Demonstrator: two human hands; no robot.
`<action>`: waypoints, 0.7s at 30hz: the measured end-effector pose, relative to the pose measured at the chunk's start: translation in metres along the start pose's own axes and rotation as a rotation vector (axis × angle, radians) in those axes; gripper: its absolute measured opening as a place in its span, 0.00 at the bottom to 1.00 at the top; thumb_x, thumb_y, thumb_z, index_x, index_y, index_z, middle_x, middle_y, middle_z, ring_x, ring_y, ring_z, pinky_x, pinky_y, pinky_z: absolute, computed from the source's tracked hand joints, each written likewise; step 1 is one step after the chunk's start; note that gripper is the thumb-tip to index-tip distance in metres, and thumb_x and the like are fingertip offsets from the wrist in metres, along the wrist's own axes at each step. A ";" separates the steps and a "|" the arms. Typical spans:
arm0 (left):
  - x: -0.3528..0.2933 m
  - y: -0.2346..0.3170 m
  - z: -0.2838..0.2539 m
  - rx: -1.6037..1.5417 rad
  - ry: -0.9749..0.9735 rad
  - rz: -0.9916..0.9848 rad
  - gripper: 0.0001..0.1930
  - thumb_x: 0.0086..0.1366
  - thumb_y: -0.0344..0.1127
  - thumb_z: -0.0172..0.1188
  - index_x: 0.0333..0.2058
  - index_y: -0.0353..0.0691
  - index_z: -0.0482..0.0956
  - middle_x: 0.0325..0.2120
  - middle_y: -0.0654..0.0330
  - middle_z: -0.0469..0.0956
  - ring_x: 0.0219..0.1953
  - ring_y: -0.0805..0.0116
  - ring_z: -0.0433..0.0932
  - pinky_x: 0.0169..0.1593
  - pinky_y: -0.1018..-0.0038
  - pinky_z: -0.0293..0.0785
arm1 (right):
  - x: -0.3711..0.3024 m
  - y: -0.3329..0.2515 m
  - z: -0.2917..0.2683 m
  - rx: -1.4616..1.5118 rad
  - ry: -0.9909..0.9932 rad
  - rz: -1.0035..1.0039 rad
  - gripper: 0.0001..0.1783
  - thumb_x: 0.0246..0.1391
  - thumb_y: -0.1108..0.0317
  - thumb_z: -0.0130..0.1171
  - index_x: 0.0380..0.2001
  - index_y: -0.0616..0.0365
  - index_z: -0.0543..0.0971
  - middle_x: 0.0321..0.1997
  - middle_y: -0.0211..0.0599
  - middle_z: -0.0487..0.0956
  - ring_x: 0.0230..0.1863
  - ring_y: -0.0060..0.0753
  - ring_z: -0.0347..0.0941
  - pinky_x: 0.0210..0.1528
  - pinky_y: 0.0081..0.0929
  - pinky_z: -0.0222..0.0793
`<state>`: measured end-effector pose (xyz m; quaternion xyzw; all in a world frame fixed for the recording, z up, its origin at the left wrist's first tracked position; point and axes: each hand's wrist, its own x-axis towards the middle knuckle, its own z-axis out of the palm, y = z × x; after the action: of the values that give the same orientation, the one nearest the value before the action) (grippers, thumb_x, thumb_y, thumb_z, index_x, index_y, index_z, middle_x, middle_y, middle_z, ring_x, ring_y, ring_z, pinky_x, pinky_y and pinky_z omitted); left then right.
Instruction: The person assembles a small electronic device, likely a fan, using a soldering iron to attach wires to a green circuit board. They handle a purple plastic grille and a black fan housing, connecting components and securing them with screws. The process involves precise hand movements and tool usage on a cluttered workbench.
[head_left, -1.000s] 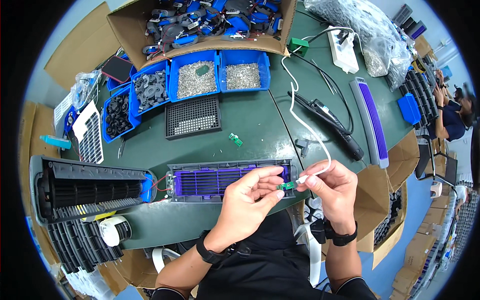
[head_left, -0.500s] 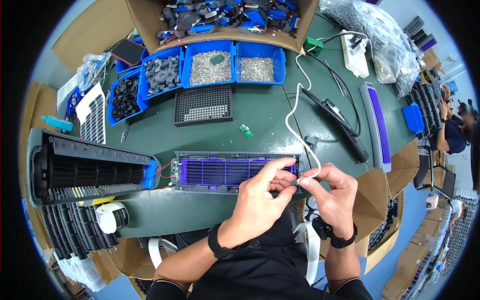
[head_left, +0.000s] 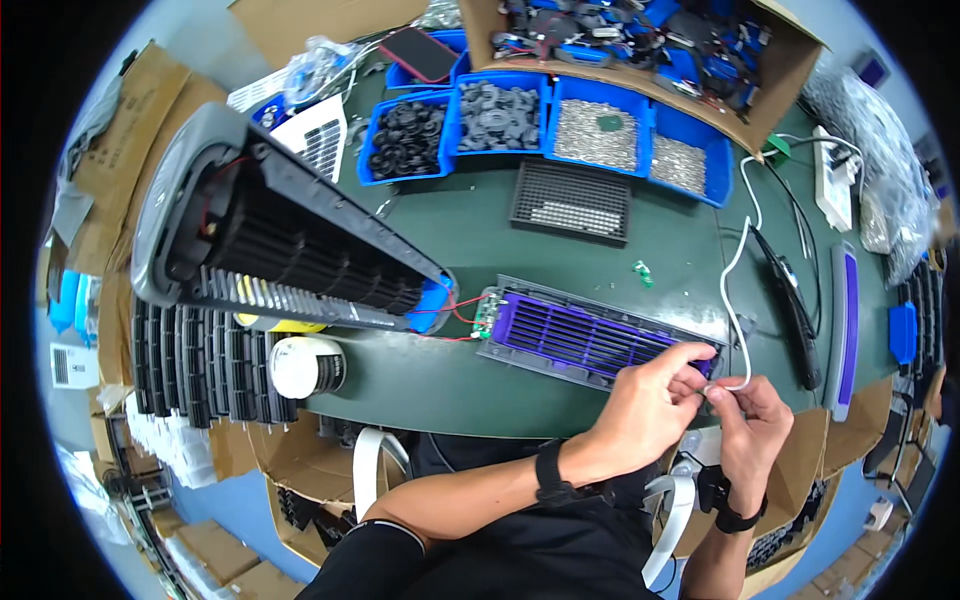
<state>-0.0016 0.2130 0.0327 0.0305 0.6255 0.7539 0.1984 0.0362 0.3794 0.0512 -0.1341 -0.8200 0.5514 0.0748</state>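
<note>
From where I stand, the person's two bare hands meet over the right end of a grey panel with purple slats (head_left: 575,330), which lies on the green table (head_left: 440,395). The right hand (head_left: 755,430) has thumb and forefinger clamped on the end of a white cable (head_left: 730,290); that cable curves back across the table toward a green block (head_left: 776,146) near the cardboard box (head_left: 680,105). The left hand (head_left: 640,415) comes in opposite, its thumb and fingers drawn close to the cable's tip, but I can't tell what, if anything, they grip, because the spot is too small and covered. At the panel's left end, red wires (head_left: 462,303) run across to a long grey housing (head_left: 222,130) that lies open. Beyond the panel I see a small loose green board (head_left: 642,273) and a black perforated tray (head_left: 572,185), with a row of blue bins (head_left: 718,165) behind it. To the right of the cable rests a black handheld tool (head_left: 795,320)
</note>
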 end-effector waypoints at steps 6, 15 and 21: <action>0.001 0.000 0.001 0.046 -0.024 0.098 0.26 0.66 0.19 0.64 0.62 0.37 0.74 0.43 0.51 0.87 0.42 0.64 0.89 0.48 0.69 0.87 | 0.002 -0.006 -0.006 0.037 -0.021 0.028 0.05 0.57 0.83 0.71 0.36 0.67 0.84 0.34 0.31 0.86 0.36 0.18 0.80 0.44 0.20 0.77; 0.000 0.000 -0.003 0.201 -0.077 0.237 0.22 0.68 0.26 0.68 0.59 0.37 0.74 0.42 0.48 0.85 0.40 0.57 0.89 0.44 0.64 0.86 | 0.000 -0.011 -0.006 0.033 -0.034 -0.039 0.06 0.58 0.82 0.71 0.36 0.66 0.83 0.35 0.34 0.86 0.39 0.21 0.80 0.45 0.23 0.77; 0.002 -0.008 0.002 0.327 -0.041 0.328 0.19 0.68 0.25 0.67 0.56 0.39 0.76 0.42 0.49 0.87 0.44 0.52 0.89 0.44 0.63 0.86 | -0.003 -0.017 -0.006 -0.096 -0.022 -0.062 0.06 0.58 0.80 0.71 0.36 0.66 0.83 0.34 0.38 0.87 0.37 0.23 0.81 0.45 0.25 0.78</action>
<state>-0.0008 0.2161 0.0254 0.1791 0.7220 0.6638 0.0782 0.0388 0.3781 0.0691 -0.1060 -0.8500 0.5104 0.0762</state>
